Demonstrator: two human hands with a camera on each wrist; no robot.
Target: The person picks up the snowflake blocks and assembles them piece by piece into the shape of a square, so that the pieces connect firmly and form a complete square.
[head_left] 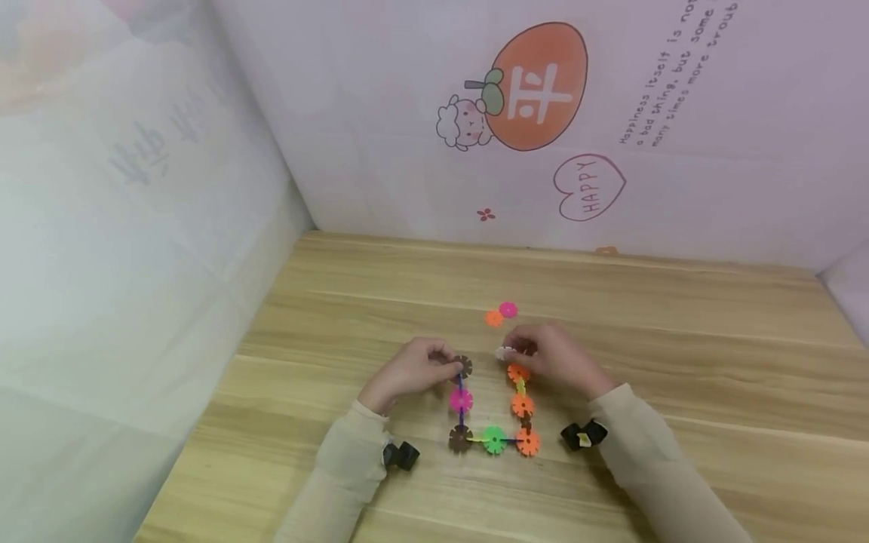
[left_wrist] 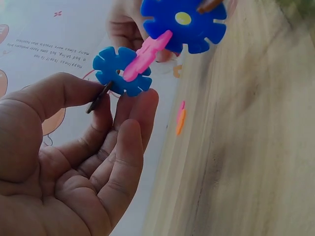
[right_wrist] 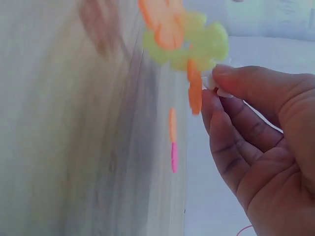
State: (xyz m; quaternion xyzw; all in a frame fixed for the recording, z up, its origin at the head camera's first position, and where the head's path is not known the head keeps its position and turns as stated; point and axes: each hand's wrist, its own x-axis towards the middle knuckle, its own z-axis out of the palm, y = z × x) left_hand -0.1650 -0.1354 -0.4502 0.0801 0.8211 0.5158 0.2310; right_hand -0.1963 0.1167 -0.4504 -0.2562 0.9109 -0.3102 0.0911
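Observation:
Notched plastic snowflake discs are linked into a U-shaped chain, with a green disc (head_left: 494, 440) at the middle of its near side. My left hand (head_left: 413, 368) pinches the brown disc (head_left: 465, 367) at the chain's left end between thumb and fingers. A blue disc (left_wrist: 106, 66) slots into it, followed by a pink disc (left_wrist: 146, 56). At the other end, my right hand (head_left: 560, 358) pinches a white disc (head_left: 504, 352), mostly hidden by the fingertips. That white disc is right at the chain's last orange disc (right_wrist: 194, 88), which slots into a yellow one (right_wrist: 209, 46).
A loose orange disc (head_left: 494, 318) and pink disc (head_left: 508, 310) lie together on the wooden table (head_left: 679, 324) beyond the hands. Black wrist devices (head_left: 584, 435) sit at both sleeves. Printed cloth (head_left: 380, 151) stands along the back and left edges.

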